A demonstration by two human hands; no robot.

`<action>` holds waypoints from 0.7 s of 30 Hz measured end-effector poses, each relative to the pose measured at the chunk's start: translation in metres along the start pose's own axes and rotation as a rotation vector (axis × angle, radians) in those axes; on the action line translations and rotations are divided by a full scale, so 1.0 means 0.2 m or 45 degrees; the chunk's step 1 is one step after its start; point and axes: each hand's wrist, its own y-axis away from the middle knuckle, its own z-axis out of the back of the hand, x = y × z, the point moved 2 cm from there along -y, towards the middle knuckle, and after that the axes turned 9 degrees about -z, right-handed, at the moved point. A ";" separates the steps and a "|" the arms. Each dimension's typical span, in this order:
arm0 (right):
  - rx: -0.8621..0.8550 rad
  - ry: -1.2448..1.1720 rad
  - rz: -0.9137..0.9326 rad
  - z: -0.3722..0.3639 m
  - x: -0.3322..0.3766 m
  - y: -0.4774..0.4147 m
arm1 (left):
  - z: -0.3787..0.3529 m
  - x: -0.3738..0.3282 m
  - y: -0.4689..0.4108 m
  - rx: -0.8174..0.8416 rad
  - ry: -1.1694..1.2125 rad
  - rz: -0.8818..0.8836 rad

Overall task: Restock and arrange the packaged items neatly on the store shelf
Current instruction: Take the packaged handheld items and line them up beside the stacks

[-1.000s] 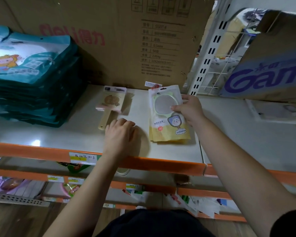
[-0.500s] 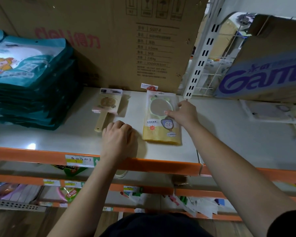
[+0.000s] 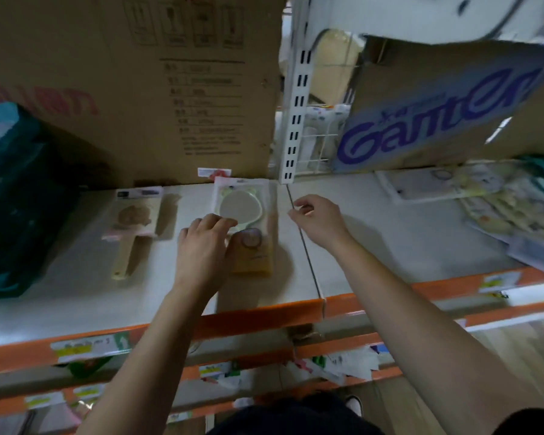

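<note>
A yellow packaged hand mirror (image 3: 248,215) lies flat on the white shelf (image 3: 76,287), its top near the big cardboard box. My left hand (image 3: 204,243) rests on the pack's left side, fingers bent over its edge. To the right of the pack, my right hand (image 3: 318,218) hovers just above the shelf, fingers loosely curled and holding nothing. A packaged wooden-handled brush (image 3: 132,224) lies to the left of the mirror pack.
A tall brown carton (image 3: 139,83) stands behind the items. Teal bags (image 3: 16,199) are stacked at the left. A white upright (image 3: 296,98) divides the bays. A box with blue lettering (image 3: 437,114) and more flat packs (image 3: 484,196) sit at the right. The shelf's front lip is orange (image 3: 264,315).
My right hand let go of the mirror pack and drew away to the right. My left hand moved from the shelf front onto the pack. The pack sits farther back and straighter.
</note>
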 end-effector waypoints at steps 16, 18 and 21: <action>-0.332 -0.086 -0.142 1.03 -0.92 -0.10 | -0.55 -1.06 -0.51 0.221 0.154 -0.356; -0.332 -0.056 -0.149 1.16 -1.01 -0.16 | -0.62 -1.18 -0.55 0.258 0.157 -0.343; -0.343 0.008 -0.171 1.35 -1.14 -0.26 | -0.72 -1.33 -0.61 0.299 0.165 -0.285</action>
